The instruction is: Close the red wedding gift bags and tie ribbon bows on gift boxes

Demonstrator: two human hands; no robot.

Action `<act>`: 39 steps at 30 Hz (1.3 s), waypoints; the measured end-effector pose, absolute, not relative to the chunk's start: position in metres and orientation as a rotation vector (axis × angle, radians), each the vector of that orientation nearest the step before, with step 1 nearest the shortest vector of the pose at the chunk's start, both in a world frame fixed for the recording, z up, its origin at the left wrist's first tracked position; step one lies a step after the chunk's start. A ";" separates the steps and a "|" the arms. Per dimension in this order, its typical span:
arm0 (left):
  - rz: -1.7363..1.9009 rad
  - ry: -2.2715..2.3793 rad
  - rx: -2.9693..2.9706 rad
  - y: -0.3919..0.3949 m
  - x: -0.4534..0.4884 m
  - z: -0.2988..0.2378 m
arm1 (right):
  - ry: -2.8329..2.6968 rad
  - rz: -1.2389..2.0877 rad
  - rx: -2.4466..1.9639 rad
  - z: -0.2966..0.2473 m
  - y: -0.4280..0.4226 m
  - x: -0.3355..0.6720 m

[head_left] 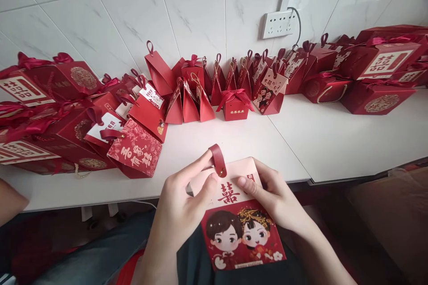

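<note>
- The person's left hand [182, 193] is pinching the pale top of a red-and-cream wedding favour box [243, 237], thumb in front; its index finger is reaching to the dark-red strap loop [219, 159], though from here I can't quite tell whether it is going through or just behind.
- The right hand [276, 193] is gripping the opposite upper edge, thumb pressing on the front, the other fingers mostly hiding behind.
- The box is hanging between both hands above the lap, just off the near edge of the white table [214, 142], its cartoon couple facing up.
- A floral red favour box [137, 148] is lying near the table's edge, to the left.
- A small bow-tied box [236, 109] is standing farther back, before a row of strap-topped boxes.
- A power strip [279, 24] is sitting against the tiled wall [190, 13].
</note>
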State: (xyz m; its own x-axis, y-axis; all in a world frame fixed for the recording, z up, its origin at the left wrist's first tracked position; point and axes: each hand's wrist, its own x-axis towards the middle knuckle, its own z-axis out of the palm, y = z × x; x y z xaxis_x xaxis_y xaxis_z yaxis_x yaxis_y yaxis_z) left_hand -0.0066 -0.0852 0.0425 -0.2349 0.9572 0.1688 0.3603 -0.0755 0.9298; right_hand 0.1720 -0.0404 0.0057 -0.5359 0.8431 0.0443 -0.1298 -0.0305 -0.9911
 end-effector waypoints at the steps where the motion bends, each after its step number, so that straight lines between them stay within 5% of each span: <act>1: 1.338 1.608 1.420 -0.084 -0.006 0.042 | -1.482 1.706 -0.759 0.007 -0.040 0.172; 39: 1.202 1.048 1.546 -0.023 0.041 0.064 | -1.491 1.320 -0.912 0.030 -0.039 0.211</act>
State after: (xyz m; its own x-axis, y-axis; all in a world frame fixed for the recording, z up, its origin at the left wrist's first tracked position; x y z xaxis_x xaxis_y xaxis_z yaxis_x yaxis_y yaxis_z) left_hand 0.0407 -0.0233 0.0642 0.1723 0.9581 0.2290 0.0964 -0.2478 0.9640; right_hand 0.2108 -0.0386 0.0295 -0.3061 0.9388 0.1580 -0.0431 0.1521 -0.9874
